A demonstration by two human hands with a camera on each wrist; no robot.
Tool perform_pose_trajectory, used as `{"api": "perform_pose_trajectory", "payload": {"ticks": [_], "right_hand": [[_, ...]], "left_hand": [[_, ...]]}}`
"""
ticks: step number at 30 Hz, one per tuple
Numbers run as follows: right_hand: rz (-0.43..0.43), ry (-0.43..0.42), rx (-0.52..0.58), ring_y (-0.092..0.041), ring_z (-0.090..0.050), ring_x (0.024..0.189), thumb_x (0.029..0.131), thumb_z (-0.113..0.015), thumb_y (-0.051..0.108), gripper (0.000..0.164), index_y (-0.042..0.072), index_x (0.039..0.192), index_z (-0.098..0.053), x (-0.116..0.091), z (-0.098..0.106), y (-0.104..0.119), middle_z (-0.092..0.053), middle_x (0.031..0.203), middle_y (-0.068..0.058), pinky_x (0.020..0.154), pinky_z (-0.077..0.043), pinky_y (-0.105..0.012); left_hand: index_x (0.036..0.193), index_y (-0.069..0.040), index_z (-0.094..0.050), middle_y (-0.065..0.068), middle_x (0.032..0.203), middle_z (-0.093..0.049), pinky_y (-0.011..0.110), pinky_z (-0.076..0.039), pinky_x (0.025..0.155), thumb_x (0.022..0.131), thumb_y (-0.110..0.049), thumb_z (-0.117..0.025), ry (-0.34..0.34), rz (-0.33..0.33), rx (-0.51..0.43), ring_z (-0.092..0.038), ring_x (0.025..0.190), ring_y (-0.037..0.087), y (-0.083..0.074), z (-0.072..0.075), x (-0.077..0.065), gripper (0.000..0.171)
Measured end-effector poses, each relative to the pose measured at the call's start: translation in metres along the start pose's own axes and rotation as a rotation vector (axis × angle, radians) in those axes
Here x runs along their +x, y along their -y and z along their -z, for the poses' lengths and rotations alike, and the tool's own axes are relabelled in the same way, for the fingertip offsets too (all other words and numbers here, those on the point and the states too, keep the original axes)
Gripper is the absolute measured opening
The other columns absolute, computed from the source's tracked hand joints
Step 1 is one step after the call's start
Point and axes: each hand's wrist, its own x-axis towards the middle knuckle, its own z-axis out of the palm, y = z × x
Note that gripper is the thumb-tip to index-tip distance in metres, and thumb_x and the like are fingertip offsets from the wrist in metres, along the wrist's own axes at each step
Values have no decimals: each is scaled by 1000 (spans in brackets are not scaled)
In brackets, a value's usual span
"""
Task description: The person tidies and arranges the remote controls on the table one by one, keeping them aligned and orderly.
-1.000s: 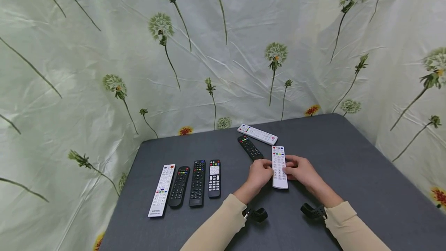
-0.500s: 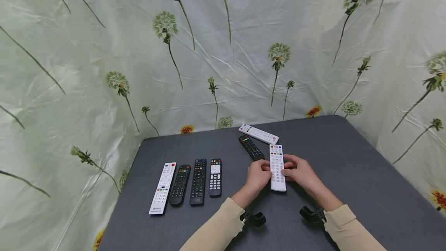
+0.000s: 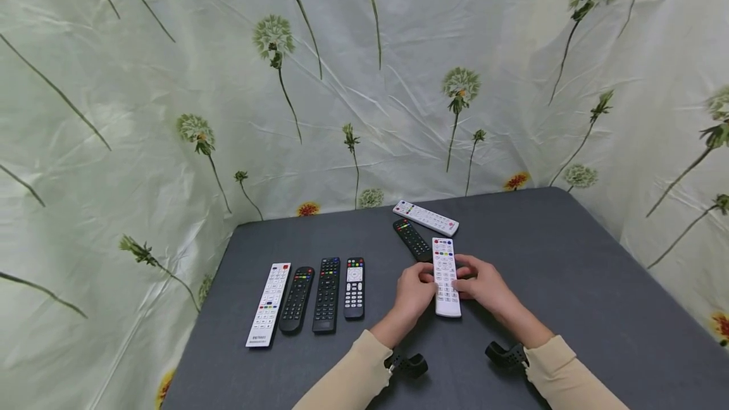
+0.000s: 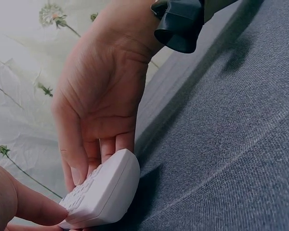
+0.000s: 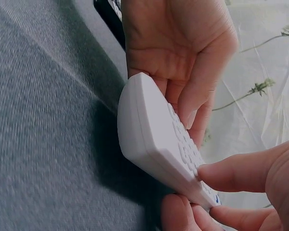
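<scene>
A white remote control (image 3: pixel 446 278) with coloured keys along its far end is held between both hands, its length pointing away from the body. My left hand (image 3: pixel 414 291) grips its left edge. From the other side my right hand (image 3: pixel 483 285) pinches it, thumb on the keys. In the right wrist view the near end of the remote (image 5: pixel 151 122) casts a shadow on the cloth and looks slightly raised. Fingers of both hands curl beneath it, partly hidden. The left wrist view shows my right hand (image 4: pixel 103 91) across the remote (image 4: pixel 106 192).
Just beyond the hands lie a black remote (image 3: pixel 412 239) and another white remote (image 3: pixel 426 217), both slanted. To the left stands a row: a long white remote (image 3: pixel 269 305), two black ones (image 3: pixel 297 300) (image 3: pixel 326 296) and a smaller black-and-white one (image 3: pixel 354 288). A dark grey cloth covers the table (image 3: pixel 541 239).
Both hands have shifted the white remote a little to the left and slightly nearer the body, keeping their grip. The other remotes keep their places; the head view has drifted slightly.
</scene>
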Motion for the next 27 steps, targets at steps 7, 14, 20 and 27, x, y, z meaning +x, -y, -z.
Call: {"api": "perform_pose_trajectory", "payload": {"ticks": [7,14,20,27], "right_hand": [[25,0,1,-22,-65,81,86,-69,-2,66,-4,146,-43,1,-7,2,-60,111,-21,72,-58,-37],[35,18,0,-22,-65,81,85,-70,-2,65,-3,145,-45,-2,-16,5,-62,109,-20,70,-58,-38],[41,22,-2,-22,-66,79,84,-70,-3,65,-3,144,-47,-2,-27,7,-63,107,-18,69,-58,-38],[40,28,10,-21,-66,78,83,-71,-3,66,-1,144,-48,-1,-40,8,-63,105,-16,68,-58,-37]], "left_hand": [[112,-6,-72,-2,77,-60,25,-43,56,77,10,-67,8,-16,-33,-53,68,11,0,8,-4,39],[116,-5,-71,1,82,-61,26,-45,58,79,10,-65,32,-8,-32,-54,71,12,4,22,-13,41],[117,-6,-71,2,83,-63,26,-46,60,79,9,-66,19,-23,-19,-54,72,11,10,33,-17,42],[116,-5,-71,1,82,-62,28,-46,60,78,10,-65,-4,-31,2,-55,71,11,17,42,-21,41]]}}
